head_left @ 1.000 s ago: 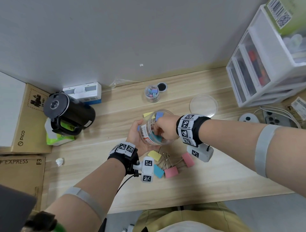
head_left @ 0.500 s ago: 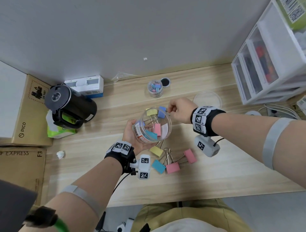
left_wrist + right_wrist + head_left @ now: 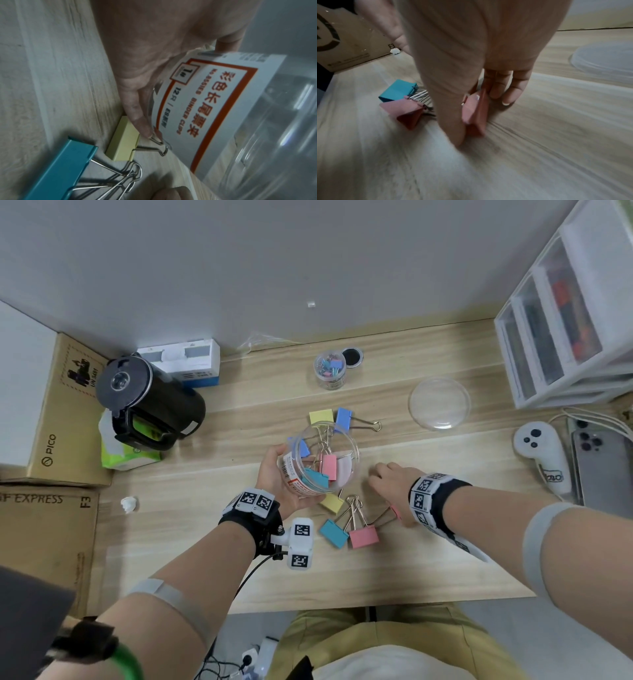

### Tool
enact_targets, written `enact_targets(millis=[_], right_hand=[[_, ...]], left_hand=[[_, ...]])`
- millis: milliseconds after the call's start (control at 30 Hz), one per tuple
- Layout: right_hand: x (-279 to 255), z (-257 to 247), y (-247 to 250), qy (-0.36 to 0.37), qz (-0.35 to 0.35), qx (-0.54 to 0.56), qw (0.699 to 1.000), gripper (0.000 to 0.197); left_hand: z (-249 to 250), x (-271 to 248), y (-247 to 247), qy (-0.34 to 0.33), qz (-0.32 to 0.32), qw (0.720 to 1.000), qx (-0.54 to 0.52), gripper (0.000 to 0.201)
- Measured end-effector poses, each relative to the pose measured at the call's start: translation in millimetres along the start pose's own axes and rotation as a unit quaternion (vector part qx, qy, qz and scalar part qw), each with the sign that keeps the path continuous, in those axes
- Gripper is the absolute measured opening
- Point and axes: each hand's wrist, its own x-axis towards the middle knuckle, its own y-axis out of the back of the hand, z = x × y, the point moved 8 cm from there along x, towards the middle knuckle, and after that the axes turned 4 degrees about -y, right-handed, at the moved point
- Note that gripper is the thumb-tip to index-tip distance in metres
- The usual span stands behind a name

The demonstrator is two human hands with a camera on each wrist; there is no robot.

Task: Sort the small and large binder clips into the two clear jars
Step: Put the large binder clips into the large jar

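Near the front edge of the surface (image 3: 428,570), right hand (image 3: 394,477) pinching pink clip (image 3: 475,112); big jar (image 3: 320,457), tilted open in left hand (image 3: 277,477), just beside, leftward.

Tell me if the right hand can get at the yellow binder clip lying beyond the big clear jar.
Probably not directly. The right hand is down at a pink binder clip, and the big clear jar, held tilted by the left hand, sits before the yellow binder clip.
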Motion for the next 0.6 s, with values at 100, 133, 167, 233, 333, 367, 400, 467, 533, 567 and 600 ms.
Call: enact_targets(millis=[100, 133, 167, 233, 333, 367, 400, 467, 533, 567, 600], right_hand=[[4.8, 7.2, 6.1, -0.022, 0.004, -0.004, 1.000, 0.074], [5.9, 13.5, 9.3, -0.037, 0.003, -0.001, 0.999, 0.070], [5.2, 20.9, 17.0, -0.055, 0.008, 0.008, 0.998, 0.063], [2.6, 43.4, 36.5, -0.091, 0.041, 0.052, 0.994, 0.048], [-6.0, 76.3, 77.9, -0.125, 0.127, 0.132, 0.975, 0.036], [-9.5, 85.3, 92.5, -0.126, 0.167, 0.173, 0.962, 0.038], [-13.5, 89.8, 107.1, -0.114, 0.203, 0.206, 0.950, 0.042], [-20.0, 89.2, 134.2, -0.059, 0.258, 0.234, 0.935, 0.049], [-28.9, 76.9, 156.9, 0.003, 0.283, 0.228, 0.932, 0.051], [-33.5, 65.8, 166.1, 0.033, 0.288, 0.206, 0.935, 0.049], [-35.9, 52.0, 170.9, 0.061, 0.282, 0.169, 0.942, 0.046]], left_hand=[[2.8, -2.7, -1.6, -0.006, 0.001, 1.000, 0.009, 0.071], [4.1, -3.3, -1.4, -0.006, 0.002, 1.000, 0.012, 0.070], [5.7, -4.2, -1.0, -0.007, 0.003, 1.000, 0.014, 0.071], [9.7, -6.7, -1.0, -0.008, 0.008, 1.000, 0.015, 0.072], [14.6, -8.6, -1.2, -0.008, 0.015, 1.000, 0.022, 0.074], [15.5, -9.0, -2.1, -0.007, 0.014, 1.000, 0.026, 0.074], [16.3, -9.4, -3.6, -0.008, 0.014, 0.999, 0.032, 0.074], [17.3, -10.4, -7.9, -0.013, 0.010, 0.999, 0.039, 0.071], [16.7, -12.0, -12.6, -0.013, 0.006, 0.999, 0.044, 0.067], [15.7, -12.4, -14.7, -0.012, 0.005, 0.999, 0.047, 0.065], [14.7, -13.1, -16.6, -0.010, 0.004, 0.999, 0.050, 0.064]])
